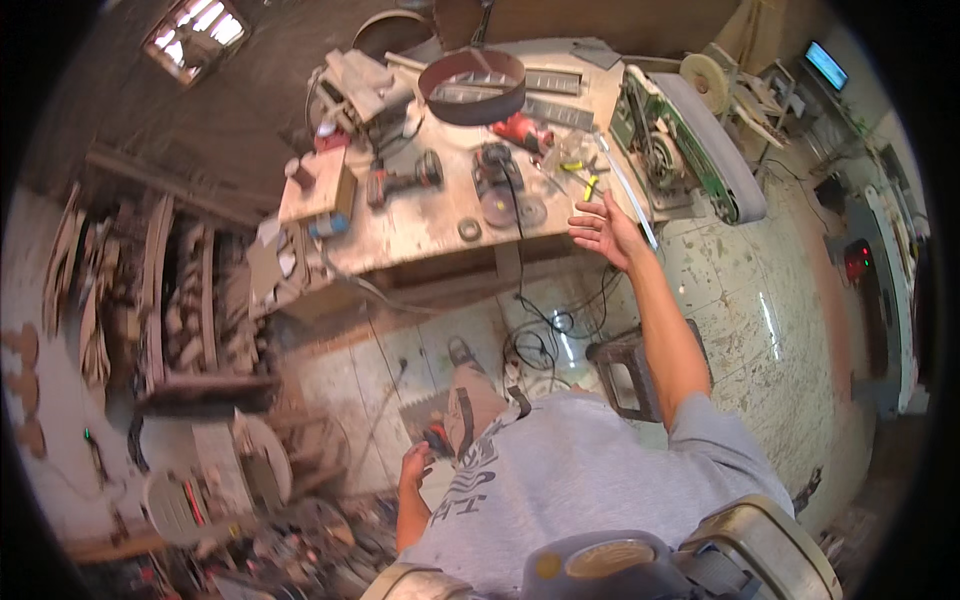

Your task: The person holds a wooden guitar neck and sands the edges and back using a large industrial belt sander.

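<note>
My right hand (607, 232) reaches over the front right edge of the workbench, fingers spread, with nothing gripped that I can see. Just beyond its fingertips lies a yellow-handled hand tool (591, 187), possibly pliers. A long light metal strip (628, 190) runs along the bench edge beside this hand. Low by my left side, my left hand (415, 466) is curled at a red-and-black handle (437, 438). A flat dark piece (422, 412) shows by that handle; its kind is unclear. Left of the right hand sits a corded power tool (495, 175) with a round disc.
The workbench (400, 235) carries a cordless drill (400, 180), a wide abrasive belt loop (472, 90) and a red tool (522, 130). A green belt sander (690, 140) stands to the right. Cables (540, 345) coil on the floor near a dark stool (625, 375). Wood scraps fill a rack (205, 300).
</note>
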`<state>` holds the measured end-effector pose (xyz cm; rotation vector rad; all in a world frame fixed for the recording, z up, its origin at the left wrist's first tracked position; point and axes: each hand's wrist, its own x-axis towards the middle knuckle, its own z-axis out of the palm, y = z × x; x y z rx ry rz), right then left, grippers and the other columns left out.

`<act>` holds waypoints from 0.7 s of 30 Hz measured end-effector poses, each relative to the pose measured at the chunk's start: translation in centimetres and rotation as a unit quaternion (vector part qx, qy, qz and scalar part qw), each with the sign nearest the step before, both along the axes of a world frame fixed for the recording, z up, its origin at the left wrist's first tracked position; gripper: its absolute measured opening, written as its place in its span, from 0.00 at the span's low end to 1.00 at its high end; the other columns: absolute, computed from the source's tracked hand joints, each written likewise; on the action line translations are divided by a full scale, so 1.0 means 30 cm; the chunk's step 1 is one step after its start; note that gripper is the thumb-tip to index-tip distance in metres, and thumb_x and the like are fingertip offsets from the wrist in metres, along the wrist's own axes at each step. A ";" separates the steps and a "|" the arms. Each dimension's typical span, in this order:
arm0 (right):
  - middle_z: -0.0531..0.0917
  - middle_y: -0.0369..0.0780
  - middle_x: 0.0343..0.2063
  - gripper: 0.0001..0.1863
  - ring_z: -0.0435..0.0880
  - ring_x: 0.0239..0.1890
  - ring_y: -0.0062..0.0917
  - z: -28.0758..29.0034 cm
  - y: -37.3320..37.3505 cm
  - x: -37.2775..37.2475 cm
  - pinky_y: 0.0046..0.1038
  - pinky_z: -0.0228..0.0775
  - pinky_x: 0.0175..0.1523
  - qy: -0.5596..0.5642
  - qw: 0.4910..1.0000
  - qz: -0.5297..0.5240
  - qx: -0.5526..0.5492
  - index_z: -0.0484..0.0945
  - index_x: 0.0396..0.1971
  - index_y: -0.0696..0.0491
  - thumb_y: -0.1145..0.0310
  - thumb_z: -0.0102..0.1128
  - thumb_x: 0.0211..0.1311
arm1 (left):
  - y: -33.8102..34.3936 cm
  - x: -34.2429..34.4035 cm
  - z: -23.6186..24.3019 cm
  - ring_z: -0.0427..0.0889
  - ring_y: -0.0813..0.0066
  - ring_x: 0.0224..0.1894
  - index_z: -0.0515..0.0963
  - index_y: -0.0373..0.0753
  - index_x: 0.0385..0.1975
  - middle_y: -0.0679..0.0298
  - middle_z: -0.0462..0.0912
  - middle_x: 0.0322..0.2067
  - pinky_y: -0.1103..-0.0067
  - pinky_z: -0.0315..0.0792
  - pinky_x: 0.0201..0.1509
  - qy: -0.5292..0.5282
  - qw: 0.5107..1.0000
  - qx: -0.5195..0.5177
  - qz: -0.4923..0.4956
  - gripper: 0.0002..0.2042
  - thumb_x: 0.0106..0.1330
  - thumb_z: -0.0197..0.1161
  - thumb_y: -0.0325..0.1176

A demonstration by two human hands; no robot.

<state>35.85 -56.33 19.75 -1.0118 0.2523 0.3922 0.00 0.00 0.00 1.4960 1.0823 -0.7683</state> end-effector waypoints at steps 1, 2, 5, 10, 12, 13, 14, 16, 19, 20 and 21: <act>0.73 0.53 0.54 0.46 0.79 0.52 0.42 -0.008 0.012 0.041 0.41 0.76 0.56 0.008 1.000 -0.017 -0.007 0.58 0.66 0.59 0.32 0.45 0.65 | 0.026 0.073 0.003 0.77 0.62 0.55 0.68 0.41 0.64 0.57 0.75 0.59 0.63 0.70 0.55 -0.023 0.999 0.011 -0.026 0.29 0.68 0.60 0.49; 0.73 0.53 0.54 0.47 0.79 0.52 0.42 -0.015 0.025 0.086 0.41 0.76 0.55 0.017 0.999 -0.034 -0.014 0.58 0.66 0.60 0.32 0.46 0.65 | 0.039 0.140 0.002 0.77 0.65 0.54 0.68 0.41 0.64 0.57 0.76 0.58 0.66 0.71 0.54 -0.045 0.997 0.023 -0.052 0.29 0.68 0.60 0.49; 0.71 0.55 0.57 0.47 0.79 0.52 0.43 0.061 0.226 0.454 0.41 0.76 0.55 0.058 0.991 -0.087 -0.081 0.56 0.67 0.58 0.32 0.46 0.64 | 0.201 0.725 0.204 0.78 0.65 0.53 0.69 0.40 0.64 0.57 0.77 0.57 0.69 0.71 0.53 -0.147 0.983 -0.014 -0.105 0.28 0.68 0.60 0.48; 0.84 0.43 0.38 0.34 0.84 0.39 0.34 0.011 0.429 0.717 0.43 0.83 0.43 0.144 0.985 -0.089 -0.030 0.74 0.49 0.54 0.35 0.52 0.63 | 0.371 1.076 0.399 0.77 0.64 0.56 0.68 0.42 0.64 0.56 0.74 0.60 0.68 0.69 0.57 -0.189 0.958 -0.010 -0.215 0.28 0.68 0.60 0.49; 0.83 0.46 0.39 0.28 0.85 0.37 0.36 0.004 0.463 0.743 0.40 0.86 0.39 0.165 0.980 -0.113 -0.006 0.75 0.47 0.57 0.45 0.57 0.64 | 0.398 1.127 0.403 0.77 0.64 0.57 0.69 0.43 0.64 0.57 0.73 0.61 0.65 0.68 0.59 -0.183 0.958 -0.026 -0.218 0.28 0.69 0.60 0.49; 0.82 0.49 0.41 0.27 0.85 0.38 0.39 0.003 0.484 0.754 0.40 0.86 0.41 0.167 0.975 -0.149 0.003 0.75 0.47 0.61 0.50 0.59 0.64 | 0.410 1.137 0.397 0.77 0.64 0.57 0.69 0.42 0.64 0.57 0.73 0.61 0.65 0.68 0.59 -0.168 0.961 -0.040 -0.214 0.28 0.69 0.60 0.49; 0.82 0.50 0.40 0.26 0.85 0.38 0.40 0.005 0.489 0.752 0.41 0.86 0.42 0.182 0.974 -0.127 0.038 0.75 0.47 0.62 0.52 0.59 0.63 | 0.414 1.139 0.391 0.77 0.65 0.57 0.69 0.42 0.64 0.57 0.73 0.61 0.65 0.68 0.59 -0.154 0.964 -0.055 -0.211 0.27 0.69 0.60 0.48; 0.82 0.51 0.40 0.24 0.86 0.38 0.42 0.001 0.474 0.753 0.43 0.86 0.43 0.205 0.969 -0.082 0.112 0.74 0.47 0.63 0.58 0.60 0.62 | 0.408 1.154 0.402 0.77 0.64 0.57 0.69 0.41 0.63 0.58 0.74 0.60 0.64 0.69 0.59 -0.124 0.968 -0.075 -0.205 0.27 0.68 0.61 0.48; 0.82 0.54 0.40 0.24 0.86 0.39 0.45 -0.046 0.469 0.751 0.44 0.86 0.42 0.208 0.966 -0.086 0.127 0.73 0.48 0.65 0.60 0.61 0.60 | 0.370 1.207 0.401 0.77 0.68 0.53 0.71 0.41 0.61 0.61 0.78 0.53 0.73 0.71 0.53 -0.113 0.964 -0.101 -0.218 0.26 0.67 0.63 0.46; 0.82 0.54 0.40 0.24 0.86 0.39 0.46 -0.068 0.466 0.743 0.44 0.86 0.41 0.210 0.964 -0.084 0.138 0.73 0.48 0.65 0.61 0.62 0.59 | 0.349 1.223 0.398 0.77 0.68 0.54 0.71 0.41 0.62 0.60 0.78 0.54 0.72 0.70 0.55 -0.116 0.960 -0.108 -0.230 0.26 0.68 0.63 0.46; 0.82 0.54 0.40 0.24 0.86 0.39 0.46 -0.085 0.467 0.739 0.44 0.86 0.41 0.206 0.964 -0.090 0.142 0.73 0.48 0.65 0.62 0.62 0.59 | 0.328 1.247 0.400 0.77 0.68 0.54 0.71 0.41 0.62 0.59 0.78 0.54 0.72 0.70 0.55 -0.127 0.957 -0.113 -0.236 0.26 0.68 0.62 0.46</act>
